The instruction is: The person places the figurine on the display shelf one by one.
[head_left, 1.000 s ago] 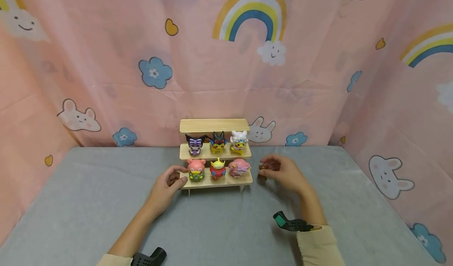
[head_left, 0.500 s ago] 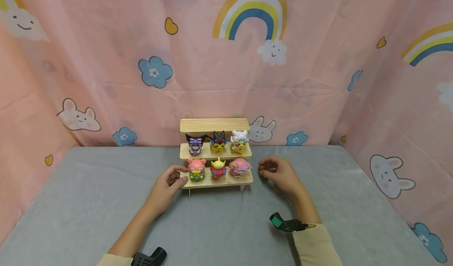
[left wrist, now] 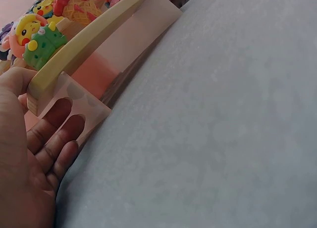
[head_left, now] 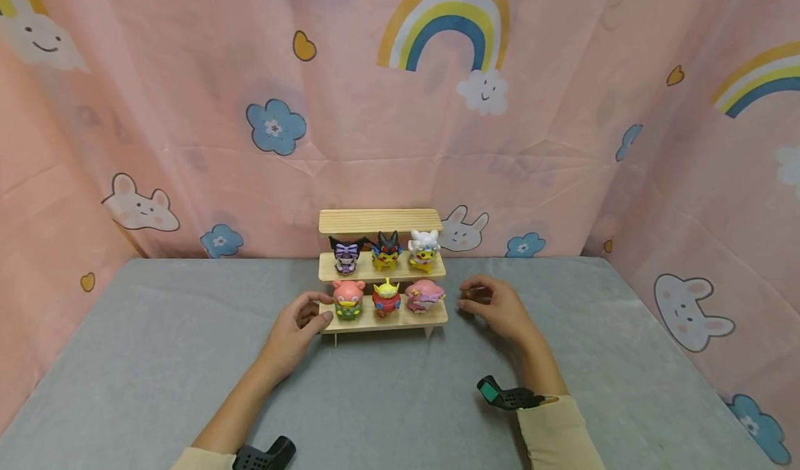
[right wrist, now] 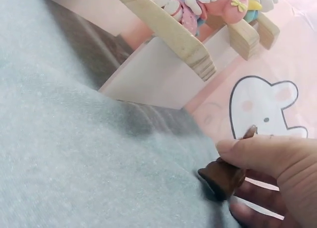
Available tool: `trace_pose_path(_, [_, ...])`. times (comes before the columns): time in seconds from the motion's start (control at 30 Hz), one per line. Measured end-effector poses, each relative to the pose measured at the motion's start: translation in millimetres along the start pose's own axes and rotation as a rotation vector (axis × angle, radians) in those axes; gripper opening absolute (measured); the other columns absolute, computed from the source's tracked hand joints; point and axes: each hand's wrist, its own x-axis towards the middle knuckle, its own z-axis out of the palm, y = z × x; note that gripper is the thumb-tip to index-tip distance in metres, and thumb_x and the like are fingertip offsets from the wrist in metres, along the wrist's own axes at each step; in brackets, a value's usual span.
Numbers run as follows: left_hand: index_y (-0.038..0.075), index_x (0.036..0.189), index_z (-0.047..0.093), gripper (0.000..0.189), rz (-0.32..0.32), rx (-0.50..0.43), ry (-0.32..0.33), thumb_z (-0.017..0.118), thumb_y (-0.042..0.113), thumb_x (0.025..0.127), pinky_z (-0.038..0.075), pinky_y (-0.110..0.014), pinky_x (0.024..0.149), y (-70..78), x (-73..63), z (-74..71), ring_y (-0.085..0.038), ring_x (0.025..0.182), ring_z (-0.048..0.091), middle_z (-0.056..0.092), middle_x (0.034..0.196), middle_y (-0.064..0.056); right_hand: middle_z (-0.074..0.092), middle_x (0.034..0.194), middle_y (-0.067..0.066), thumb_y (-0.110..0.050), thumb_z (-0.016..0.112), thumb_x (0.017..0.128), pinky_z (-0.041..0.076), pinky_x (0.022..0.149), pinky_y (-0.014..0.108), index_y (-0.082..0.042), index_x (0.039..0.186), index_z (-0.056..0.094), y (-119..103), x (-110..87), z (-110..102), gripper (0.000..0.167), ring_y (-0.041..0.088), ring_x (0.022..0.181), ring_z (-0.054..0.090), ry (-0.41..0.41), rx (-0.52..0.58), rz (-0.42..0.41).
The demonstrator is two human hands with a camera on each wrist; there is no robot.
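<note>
A tiered wooden display shelf point(head_left: 382, 324) stands on the grey cloth, with small toy figures on its lower two tiers. At its left end, my left hand point(head_left: 300, 324) grips the bottom board; in the left wrist view the thumb lies at the board's end and the other fingers are below, by the pale side support point(left wrist: 81, 104). My right hand point(head_left: 500, 308) is right of the shelf, apart from it. Between thumb and fingers it pinches a small brown figurine point(right wrist: 225, 177), close above or touching the cloth; I cannot tell which. Fingers mostly hide the figurine in the head view.
On the bottom tier are a pink-and-green figure point(head_left: 347, 300), a red-and-yellow one point(head_left: 387, 299) and a pink one point(head_left: 424, 296). Purple point(head_left: 346, 256), black-eared point(head_left: 386, 251) and white-hooded point(head_left: 424, 251) figures fill the middle tier. A pink printed curtain point(head_left: 350, 171) hangs behind.
The right hand has shifted slightly with the brown figurine, which showed more below the fingers one second ago. My left hand and the shelf have stayed put.
</note>
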Motion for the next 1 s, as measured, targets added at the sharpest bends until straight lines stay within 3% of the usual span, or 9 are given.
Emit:
trace_pose_path(0.17, [0.005, 0.122, 0.061, 0.025, -0.004, -0.008, 0.000, 0.062, 0.018, 0.100, 0.043, -0.025, 0.068, -0.3, 0.2, 0.1, -0.008, 0.074, 0.051, 0.058, 0.085, -0.007, 0.072, 0.103, 0.012, -0.016, 0.079, 0.088, 0.055, 0.084, 0.040, -0.007, 0.110, 0.073, 1.4, 0.5, -0.6, 0.024, 0.026, 0.097, 0.069, 0.033, -0.018, -0.006])
trace_pose_path(0.33, [0.004, 0.122, 0.061, 0.026, -0.008, -0.008, 0.002, 0.062, 0.017, 0.100, 0.043, -0.025, 0.069, 0.6, 0.3, 0.2, -0.008, 0.075, 0.052, 0.059, 0.086, -0.008, 0.073, 0.104, 0.012, -0.015, 0.082, 0.085, 0.050, 0.069, 0.028, -0.008, 0.107, 0.077, 0.2, -0.5, -1.9, 0.024, 0.015, 0.081, 0.062, 0.055, 0.003, 0.018])
trace_pose_path(0.5, [0.004, 0.122, 0.061, 0.026, -0.016, -0.006, 0.005, 0.062, 0.018, 0.100, 0.043, -0.025, 0.069, 1.8, 0.0, 0.2, -0.008, 0.076, 0.052, 0.060, 0.087, -0.008, 0.073, 0.104, 0.012, -0.015, 0.080, 0.086, 0.046, 0.055, 0.025, -0.007, 0.108, 0.077, -0.8, 0.3, -2.8, 0.023, 0.013, 0.069, 0.054, 0.047, 0.004, 0.035])
trace_pose_path(1.0, [0.003, 0.122, 0.061, 0.025, -0.009, 0.001, 0.008, 0.062, 0.017, 0.100, 0.043, -0.025, 0.070, 1.8, 0.1, 0.3, -0.008, 0.077, 0.052, 0.061, 0.090, -0.009, 0.073, 0.096, 0.012, -0.009, 0.074, 0.091, 0.046, 0.061, 0.025, -0.004, 0.104, 0.074, -2.7, -0.3, -1.9, 0.015, 0.015, 0.074, 0.056, 0.034, -0.018, -0.002])
